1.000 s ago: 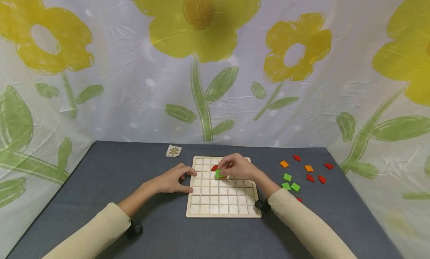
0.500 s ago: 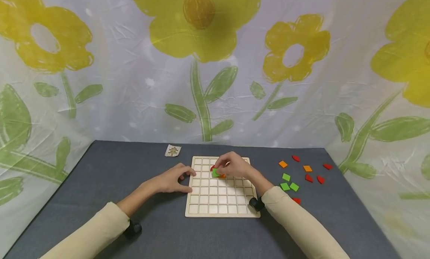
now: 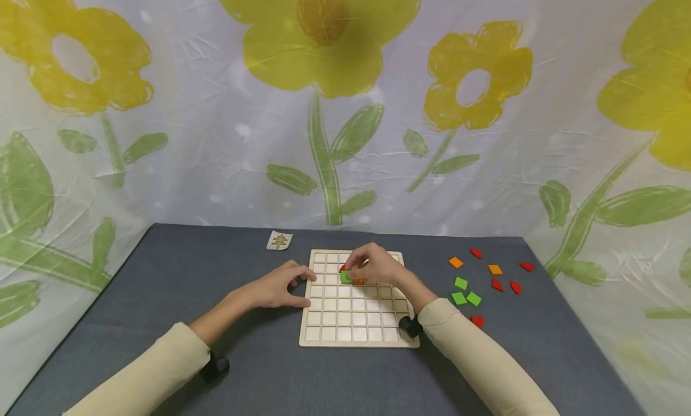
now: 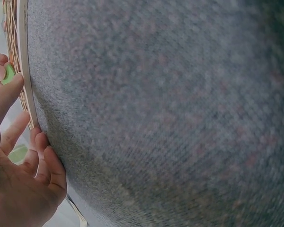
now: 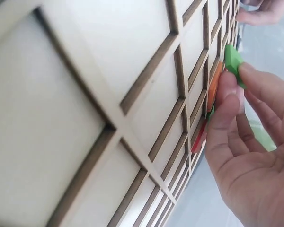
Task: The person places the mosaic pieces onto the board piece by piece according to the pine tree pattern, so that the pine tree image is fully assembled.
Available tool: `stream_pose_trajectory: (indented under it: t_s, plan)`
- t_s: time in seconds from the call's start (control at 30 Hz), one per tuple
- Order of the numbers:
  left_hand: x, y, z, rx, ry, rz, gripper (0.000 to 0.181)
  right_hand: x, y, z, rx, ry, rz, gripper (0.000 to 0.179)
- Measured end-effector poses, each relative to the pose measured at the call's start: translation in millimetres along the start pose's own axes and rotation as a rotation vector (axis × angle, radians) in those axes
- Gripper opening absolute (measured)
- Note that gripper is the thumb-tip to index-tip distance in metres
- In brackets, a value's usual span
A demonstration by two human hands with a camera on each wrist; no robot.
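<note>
My right hand [image 3: 380, 266] pinches a square green tile [image 3: 346, 277] between thumb and fingertips, over the upper part of a wooden grid board [image 3: 356, 318]. In the right wrist view the green tile [image 5: 234, 65] is held tilted at the grid's dividers. An orange tile [image 5: 215, 86] and a red piece [image 5: 199, 135] sit in cells beside the fingers, with a sliver of green between them. My left hand [image 3: 272, 288] rests its fingertips and thumb, spread apart, against the board's left edge. Part of the board's top is hidden by my right hand.
To the right lie loose green tiles [image 3: 461, 283], orange tiles [image 3: 456, 262] and several red pieces [image 3: 497, 285] with a curved side. Behind the board, to the left, is a small patterned card [image 3: 279, 241]. A flowered curtain [image 3: 216, 164] stands along the dark tabletop's [image 3: 162, 272] back edge.
My right hand has shifted slightly left with the green tile, and an orange tile now shows beneath its fingers. Over the last half second it barely moves. My left hand stays at the board's edge.
</note>
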State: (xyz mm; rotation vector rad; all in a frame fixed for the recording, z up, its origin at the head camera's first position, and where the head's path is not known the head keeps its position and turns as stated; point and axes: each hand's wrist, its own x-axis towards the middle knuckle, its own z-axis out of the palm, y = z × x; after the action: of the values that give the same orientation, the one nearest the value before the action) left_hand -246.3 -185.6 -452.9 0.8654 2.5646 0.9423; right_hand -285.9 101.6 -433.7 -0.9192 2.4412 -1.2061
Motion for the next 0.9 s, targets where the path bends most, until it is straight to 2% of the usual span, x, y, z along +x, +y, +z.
stream_pose_trajectory:
  t_s: [0.43, 0.67, 0.9]
  plan:
    - [1.0, -0.8, -1.1, -0.005, -0.003, -0.004, 0.050, 6.5, -0.9, 2.4, -0.099, 0.021, 0.032, 0.005]
    - [-0.1, -0.3, -0.7, -0.021, -0.005, 0.030, 0.050, 7.6, -4.7, 3.7, -0.112, 0.016, 0.056, 0.005]
    - [-1.9, 0.6, 0.0, -0.014, 0.000, 0.015, 0.048, 6.8, -7.1, 5.4, -0.123, 0.002, 0.063, 0.005]
